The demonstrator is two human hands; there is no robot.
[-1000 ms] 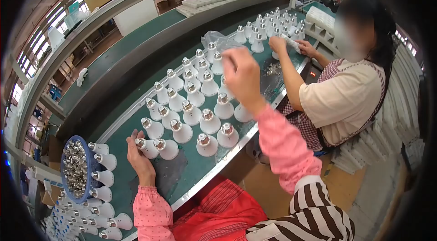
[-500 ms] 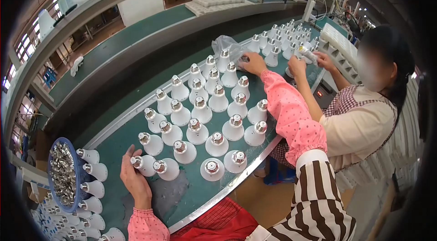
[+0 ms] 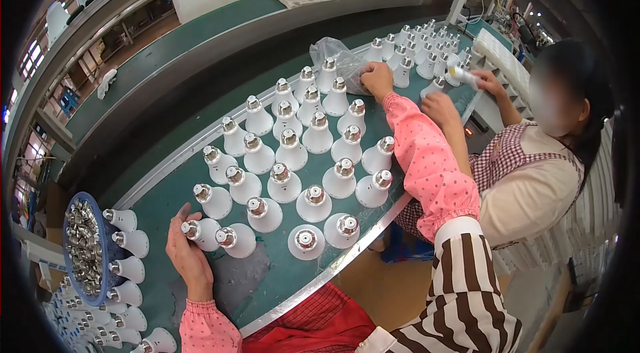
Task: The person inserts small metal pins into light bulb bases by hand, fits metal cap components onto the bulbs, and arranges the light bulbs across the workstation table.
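My left hand (image 3: 188, 253) rests on the green bench, its fingers apart and curved beside a white bulb (image 3: 203, 234) that leans with its metal cap toward them. My right hand (image 3: 377, 81) reaches far along the bench to a clear plastic bag (image 3: 339, 60), its fingers closed at the bag's right side; what they pinch is hidden. Between my hands several white bulbs with silver caps, such as one bulb (image 3: 313, 204), stand upright in rows. Another bulb (image 3: 236, 240) tilts beside the leaning one.
A blue basket (image 3: 105, 253) of small metal caps stands at the left, with several bulbs lying around it. At the right a co-worker (image 3: 533, 186) handles a white bulb (image 3: 461, 76). More bulbs stand beyond the bag. A metal edge (image 3: 320, 280) borders the bench near me.
My right hand has moved from above the bulbs out to the bag, and its fingers have closed there. My left hand stays by the leaning bulb. The camera view has shifted.
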